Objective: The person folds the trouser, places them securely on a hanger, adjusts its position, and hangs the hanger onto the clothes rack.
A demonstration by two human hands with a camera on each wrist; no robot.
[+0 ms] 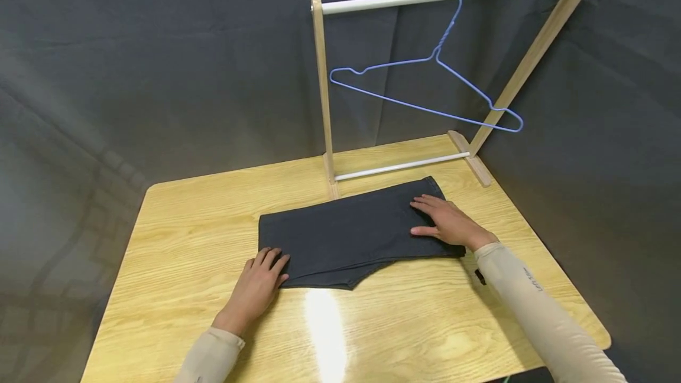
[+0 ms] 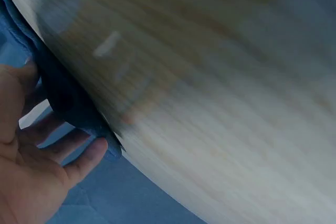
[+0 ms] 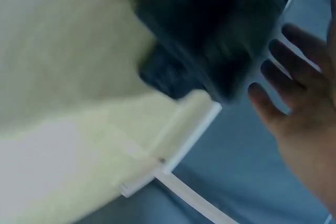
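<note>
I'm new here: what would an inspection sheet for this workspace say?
Surface: wood-grain table.
Job's things: folded dark garment on the table; blue hanger hooked on the white rail of a wooden rack.
Clutter: small dark item by the right sleeve, unidentified.
Grips: left hand touches the garment's near-left corner; right hand spreads over its right end, contact unclear.
Cables: green sliver at head view's bottom, too small to identify.
Surroundings: dark grey fabric behind and beside the table.
</note>
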